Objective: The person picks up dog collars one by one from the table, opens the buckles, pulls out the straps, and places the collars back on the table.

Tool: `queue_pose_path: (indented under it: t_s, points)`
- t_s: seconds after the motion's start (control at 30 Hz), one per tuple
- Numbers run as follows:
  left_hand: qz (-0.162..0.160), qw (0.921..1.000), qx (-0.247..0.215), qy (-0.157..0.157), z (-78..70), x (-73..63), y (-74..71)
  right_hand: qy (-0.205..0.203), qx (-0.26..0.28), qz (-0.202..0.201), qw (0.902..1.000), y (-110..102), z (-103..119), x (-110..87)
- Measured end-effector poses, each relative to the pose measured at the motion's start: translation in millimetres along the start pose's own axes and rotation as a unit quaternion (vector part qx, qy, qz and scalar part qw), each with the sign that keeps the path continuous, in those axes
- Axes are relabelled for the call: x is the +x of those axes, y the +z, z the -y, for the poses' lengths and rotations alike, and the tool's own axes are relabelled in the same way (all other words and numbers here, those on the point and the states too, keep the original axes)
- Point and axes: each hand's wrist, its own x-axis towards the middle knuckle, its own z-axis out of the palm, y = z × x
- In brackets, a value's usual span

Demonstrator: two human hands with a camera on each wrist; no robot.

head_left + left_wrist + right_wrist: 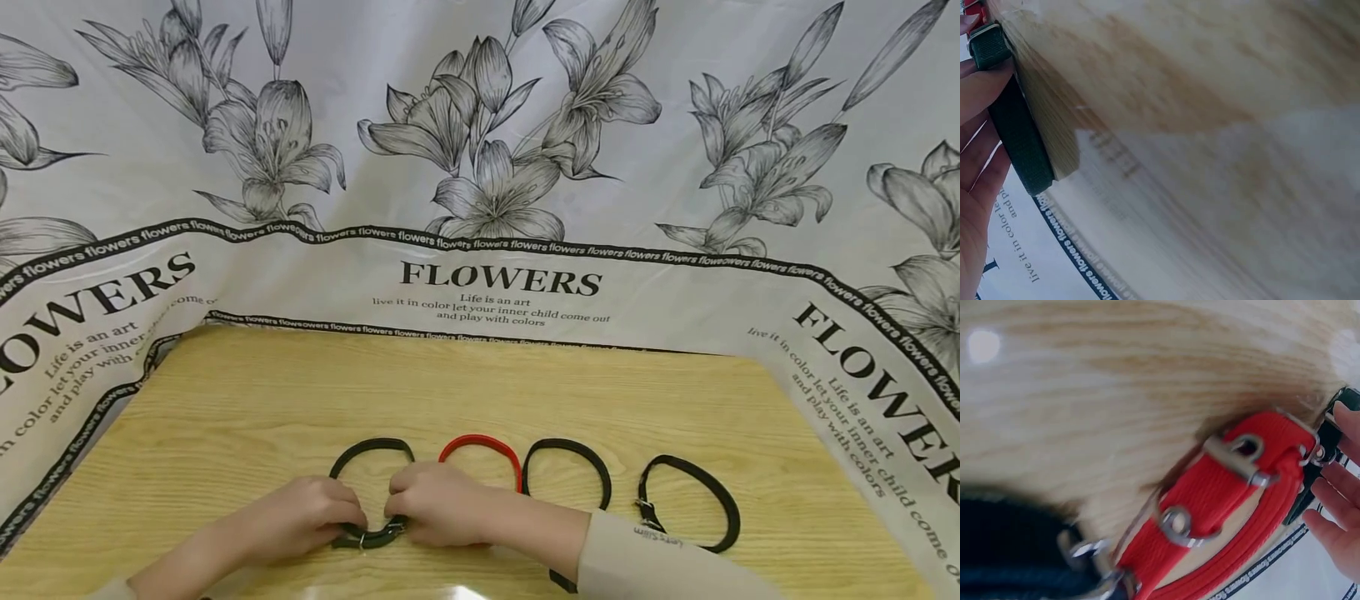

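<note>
A dark green buckled collar (369, 540) forms a loop on the table between both hands. My left hand (307, 512) pinches its strap at the near left; in the left wrist view the thumb presses on the green strap (1022, 137) with fingers behind. On the other side, my right hand (442, 507) holds the collar close by its metal buckle (396, 527). The right wrist view shows those fingers around the buckle end of the green collar (1330, 434). Right beside that hand lies a red collar (1200, 494) with metal rings, partly hidden by the right hand and forearm in the head view.
Right of the red one lies a black collar (573, 445), partly under the right sleeve. Another black collar (729, 504), buckle facing left, lies farther right. The wood-patterned table (465, 383) meets a white flower-printed cloth (675, 308) at the back and sides.
</note>
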Motion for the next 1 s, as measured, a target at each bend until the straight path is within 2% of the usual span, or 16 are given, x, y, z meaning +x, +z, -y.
queue_pose_path:
  t_s: [0.13,0.27,0.37,0.53,0.63,0.73,0.9,1.0]
  points:
    - [0.017,0.9997,-0.013,-0.012,-1.2,2.2,-2.3,-0.004,-0.006,0.004,1.0000,3,5,7.3]
    - [0.025,0.9992,-0.021,-0.020,-1.8,3.5,-3.5,-0.011,-0.048,-0.004,0.9988,5,9,12.3]
    - [0.018,0.9994,-0.024,-0.020,-0.6,4.0,-3.4,-0.008,-0.070,0.002,0.9975,7,10,12.9]
    - [-0.011,0.9999,-0.012,-0.006,3.2,4.9,-2.6,0.012,-0.056,0.024,0.9981,7,7,11.5]
    - [-0.034,0.9993,0.002,0.012,5.8,8.7,-2.7,0.025,-0.046,0.020,0.9984,6,4,9.3]
    - [-0.058,0.9980,0.001,0.023,7.7,14.5,-7.6,0.045,-0.035,-0.004,0.9984,4,1,6.3]
    - [-0.087,0.9959,-0.006,0.024,9.4,25.5,-24.0,0.067,0.003,-0.090,0.9937,-6,-6,0.3]
    - [-0.096,0.9951,0.011,0.020,9.2,32.8,-34.0,0.077,0.031,-0.132,0.9878,-16,-12,-3.5]
